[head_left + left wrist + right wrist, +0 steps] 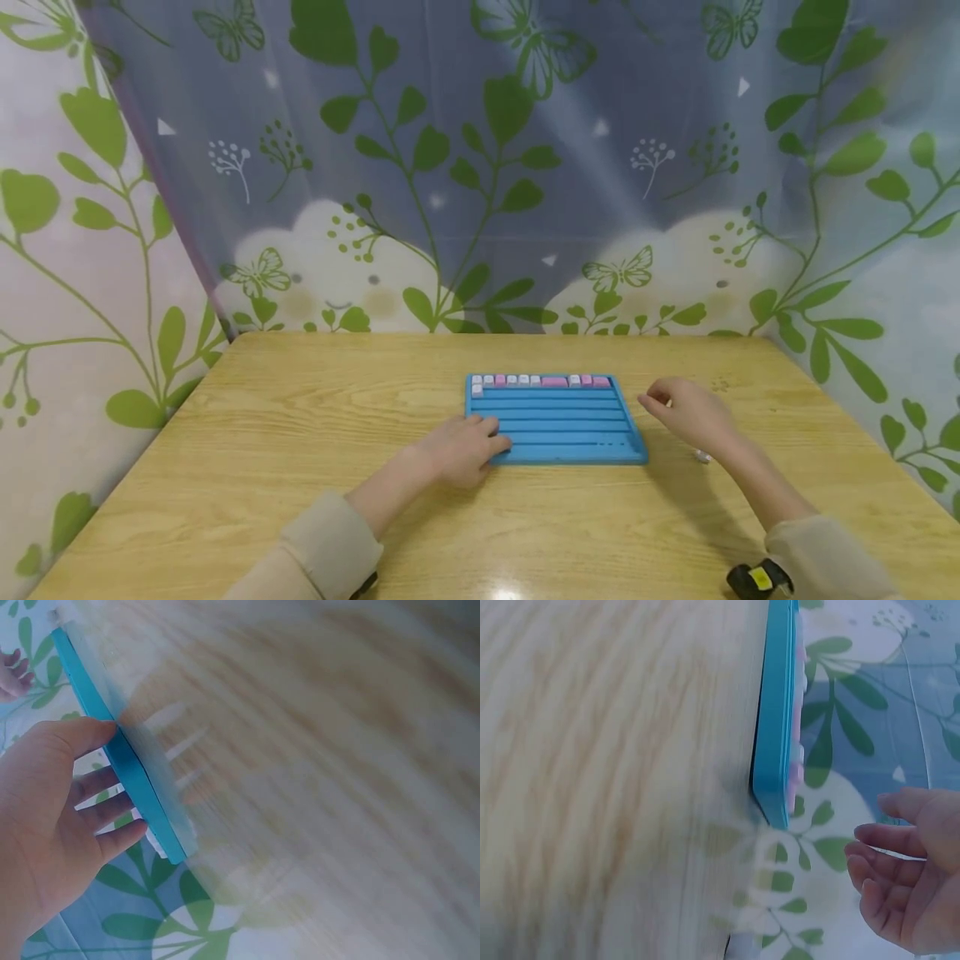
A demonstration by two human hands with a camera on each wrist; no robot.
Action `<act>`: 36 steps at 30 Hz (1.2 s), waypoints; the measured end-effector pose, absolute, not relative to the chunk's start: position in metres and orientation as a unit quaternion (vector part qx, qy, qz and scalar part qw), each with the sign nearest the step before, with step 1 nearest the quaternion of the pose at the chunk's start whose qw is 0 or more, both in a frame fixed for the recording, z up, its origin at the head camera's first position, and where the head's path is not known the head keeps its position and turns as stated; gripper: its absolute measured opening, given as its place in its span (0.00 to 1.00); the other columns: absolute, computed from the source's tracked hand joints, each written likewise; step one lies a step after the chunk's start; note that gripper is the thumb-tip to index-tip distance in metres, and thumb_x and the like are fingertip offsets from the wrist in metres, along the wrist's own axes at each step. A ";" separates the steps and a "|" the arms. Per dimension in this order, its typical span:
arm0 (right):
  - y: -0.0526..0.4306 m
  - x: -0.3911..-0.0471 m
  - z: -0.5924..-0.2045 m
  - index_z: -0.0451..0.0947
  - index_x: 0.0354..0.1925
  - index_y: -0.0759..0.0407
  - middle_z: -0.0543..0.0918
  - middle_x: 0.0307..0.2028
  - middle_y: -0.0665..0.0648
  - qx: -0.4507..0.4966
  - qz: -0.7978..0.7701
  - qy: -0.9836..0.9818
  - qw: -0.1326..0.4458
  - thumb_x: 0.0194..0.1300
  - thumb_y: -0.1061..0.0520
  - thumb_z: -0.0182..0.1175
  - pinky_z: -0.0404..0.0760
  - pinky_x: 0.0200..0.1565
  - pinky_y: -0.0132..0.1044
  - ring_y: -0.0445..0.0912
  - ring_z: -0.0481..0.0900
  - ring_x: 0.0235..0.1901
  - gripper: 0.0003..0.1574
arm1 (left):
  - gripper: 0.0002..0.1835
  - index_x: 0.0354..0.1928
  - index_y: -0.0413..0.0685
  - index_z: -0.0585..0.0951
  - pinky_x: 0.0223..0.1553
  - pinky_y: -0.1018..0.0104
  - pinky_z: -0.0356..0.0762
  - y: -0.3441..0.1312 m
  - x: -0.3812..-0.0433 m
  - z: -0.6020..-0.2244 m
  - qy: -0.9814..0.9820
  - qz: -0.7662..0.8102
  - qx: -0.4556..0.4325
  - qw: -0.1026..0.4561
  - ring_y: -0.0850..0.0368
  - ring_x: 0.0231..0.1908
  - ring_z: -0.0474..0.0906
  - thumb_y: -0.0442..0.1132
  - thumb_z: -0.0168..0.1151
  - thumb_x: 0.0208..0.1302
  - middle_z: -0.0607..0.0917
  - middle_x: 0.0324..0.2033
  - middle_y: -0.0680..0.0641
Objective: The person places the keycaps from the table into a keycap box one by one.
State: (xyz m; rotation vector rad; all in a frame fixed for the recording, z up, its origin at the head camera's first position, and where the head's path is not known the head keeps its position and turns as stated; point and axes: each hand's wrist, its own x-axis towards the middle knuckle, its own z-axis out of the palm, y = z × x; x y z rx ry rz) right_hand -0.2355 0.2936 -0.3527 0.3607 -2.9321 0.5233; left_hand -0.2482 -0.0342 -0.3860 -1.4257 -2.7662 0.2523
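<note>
A blue keycap tray [555, 427] with ridged rows lies on the table. White and pink keycaps [555, 381] line its far row, and one white keycap [477, 390] sits at the left of the second row. My left hand [463, 450] holds the tray's near left corner; in the left wrist view its thumb [94, 735] touches the blue edge and the other fingers reach past it. To the right of the tray, my right hand [693, 414] hovers with loosely bent fingers. Nothing shows between its fingers [889, 840] in the right wrist view.
A small whitish piece [702, 456] lies on the wooden table [337, 383], partly beside the right forearm. Faint small marks or pieces [720, 383] show beyond the right hand, too small to tell. A leaf-patterned curtain [465, 167] stands behind the table.
</note>
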 end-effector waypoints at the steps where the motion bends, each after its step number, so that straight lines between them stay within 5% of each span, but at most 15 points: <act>1: 0.297 -0.235 -0.353 0.80 0.38 0.65 0.82 0.32 0.55 0.116 0.171 -0.976 0.069 0.66 0.51 0.55 0.74 0.27 0.42 0.47 0.77 0.28 0.17 | 0.18 0.57 0.55 0.74 0.43 0.65 0.71 -0.034 -0.248 -0.386 -0.886 0.081 -0.457 0.011 0.58 0.38 0.69 0.44 0.55 0.65 0.74 0.41 0.51; 11: 0.327 -0.232 -0.352 0.77 0.40 0.72 0.81 0.34 0.66 0.065 0.122 -0.990 0.035 0.64 0.53 0.55 0.76 0.29 0.49 0.58 0.79 0.33 0.20 | 0.18 0.57 0.55 0.74 0.43 0.66 0.71 -0.034 -0.248 -0.390 -0.886 0.079 -0.457 0.012 0.59 0.38 0.68 0.44 0.54 0.66 0.73 0.40 0.52; 23: 0.357 -0.232 -0.362 0.73 0.45 0.75 0.77 0.43 0.73 0.011 0.086 -0.996 -0.030 0.60 0.44 0.58 0.75 0.30 0.52 0.62 0.77 0.34 0.33 | 0.18 0.57 0.55 0.74 0.43 0.65 0.71 -0.034 -0.246 -0.389 -0.886 0.068 -0.458 0.012 0.58 0.39 0.69 0.44 0.55 0.66 0.73 0.41 0.52; 30: 0.359 -0.235 -0.366 0.73 0.39 0.77 0.78 0.36 0.73 0.043 0.093 -0.994 -0.026 0.60 0.54 0.59 0.75 0.35 0.53 0.63 0.77 0.34 0.24 | 0.18 0.58 0.55 0.74 0.46 0.63 0.71 -0.034 -0.247 -0.389 -0.887 0.071 -0.457 0.015 0.57 0.41 0.70 0.44 0.54 0.66 0.74 0.42 0.51; 36: 0.357 -0.237 -0.370 0.69 0.24 0.67 0.72 0.20 0.56 0.072 0.114 -0.990 -0.031 0.56 0.60 0.58 0.68 0.24 0.40 0.47 0.68 0.21 0.11 | 0.18 0.58 0.55 0.74 0.45 0.63 0.71 -0.034 -0.247 -0.389 -0.886 0.073 -0.458 0.015 0.57 0.41 0.70 0.44 0.54 0.66 0.74 0.42 0.51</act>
